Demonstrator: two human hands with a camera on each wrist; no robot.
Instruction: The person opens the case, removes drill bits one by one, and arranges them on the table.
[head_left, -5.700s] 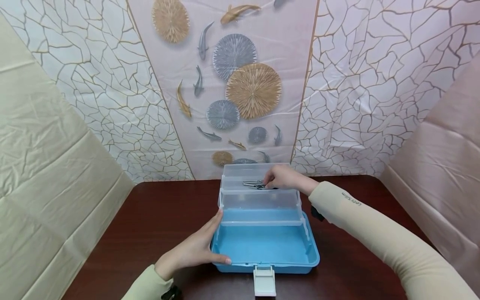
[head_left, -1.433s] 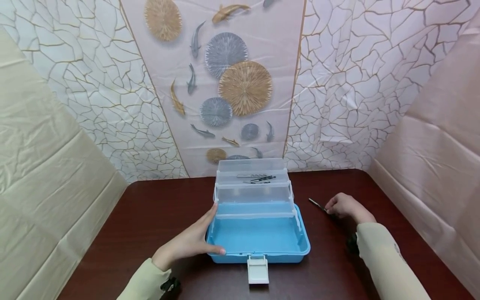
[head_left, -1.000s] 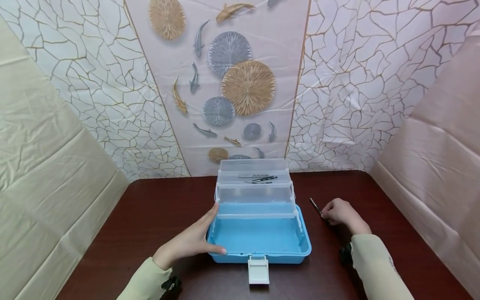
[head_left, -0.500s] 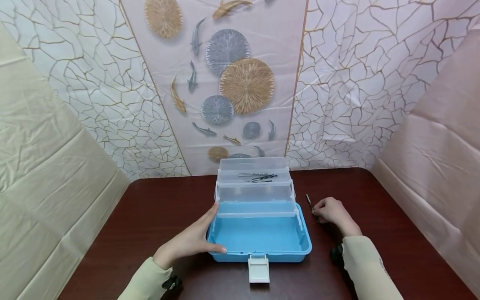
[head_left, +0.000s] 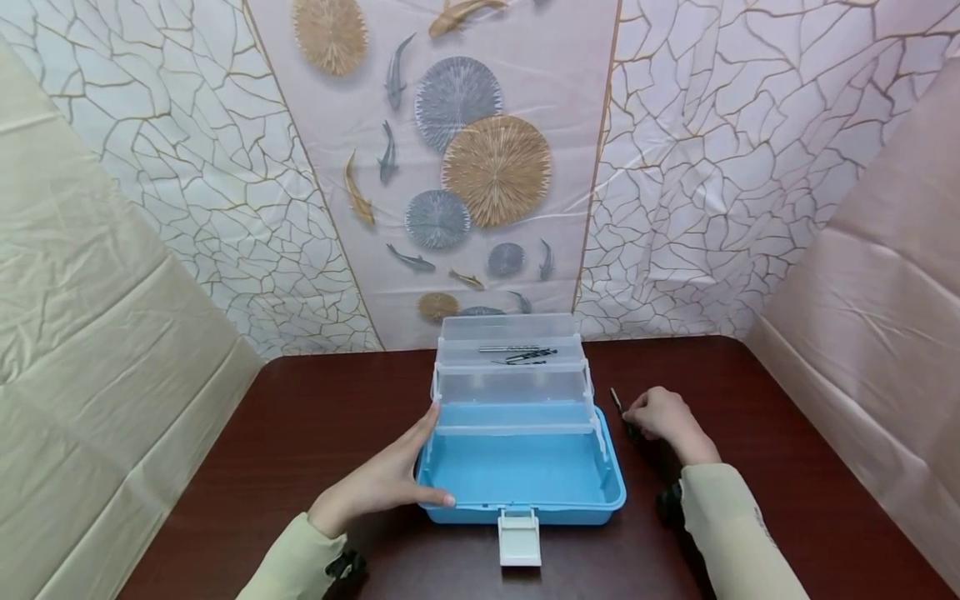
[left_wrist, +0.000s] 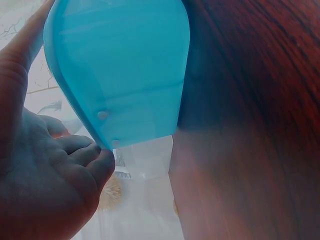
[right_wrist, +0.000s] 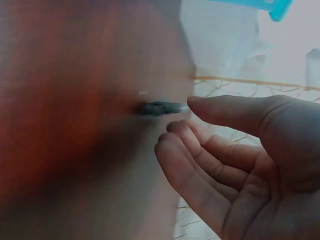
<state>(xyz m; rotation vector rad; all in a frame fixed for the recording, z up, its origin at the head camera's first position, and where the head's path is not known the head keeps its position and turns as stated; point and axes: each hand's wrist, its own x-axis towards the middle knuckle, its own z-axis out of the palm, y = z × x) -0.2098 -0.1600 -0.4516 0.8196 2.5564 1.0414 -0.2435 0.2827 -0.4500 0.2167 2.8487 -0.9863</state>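
Note:
My right hand (head_left: 663,417) pinches a drill bit (head_left: 616,400) low over the table, just right of the toolbox. Its silver shank points away from me, and its dark fluted part lies partly under my fingers. In the right wrist view the thumb overlaps the shank end of the drill bit (right_wrist: 157,108); the index finger is hidden. My left hand (head_left: 378,483) rests on the left side of an opened blue toolbox (head_left: 525,516), thumb on the front rim, fingers stretched along the side. Several more drill bits (head_left: 525,355) lie in the upper translucent tray (head_left: 465,358).
A second clear tray (head_left: 510,387) sits below the upper one, folded out over the blue base. The toolbox's white latch (head_left: 519,540) hangs down in front. The dark red wooden table (head_left: 322,417) ends at patterned cloth walls (head_left: 675,208).
My right hand went from the upper tray to the table on the right with a drill bit, then moved slightly left towards the toolbox. My left hand has stayed on the toolbox.

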